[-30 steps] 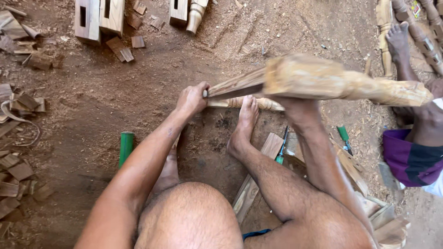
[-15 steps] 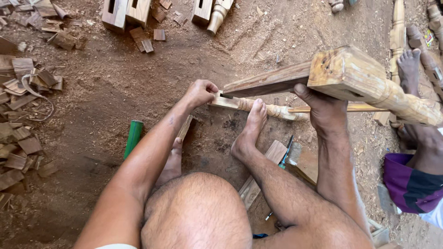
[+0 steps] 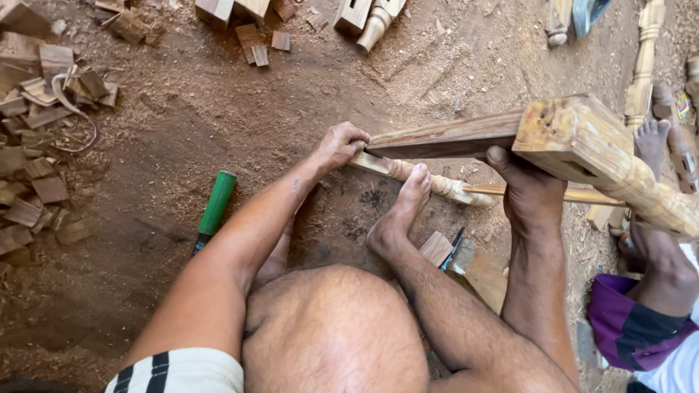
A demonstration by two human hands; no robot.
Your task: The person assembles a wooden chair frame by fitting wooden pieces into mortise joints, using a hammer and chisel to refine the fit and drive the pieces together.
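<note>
The pale carved wooden furniture leg with its squared, mortised head (image 3: 582, 142) now sits lower and more level than a moment ago, when it was swung up higher across the view; the flat brown wooden rail (image 3: 444, 137) joined into it has come round so its free end points at the left hand. The right hand (image 3: 528, 193) is under the squared head, its grip closed around the underside with the thumb pressed up against the rail, carrying the weight off the sawdust-covered floor (image 3: 182, 124). The left hand (image 3: 338, 144) is curled shut over the rail's tapered end, just above a turned light wooden spindle (image 3: 429, 180) lying on the floor, which the person's bare foot (image 3: 400, 211) touches. Judging by this, the piece has been steadied for work at the rail's end. A green-handled tool (image 3: 216, 204) lies untouched beside the left forearm; wood offcuts (image 3: 44, 131) are heaped to the left. Another person's foot (image 3: 649, 142) shows at the right.
</note>
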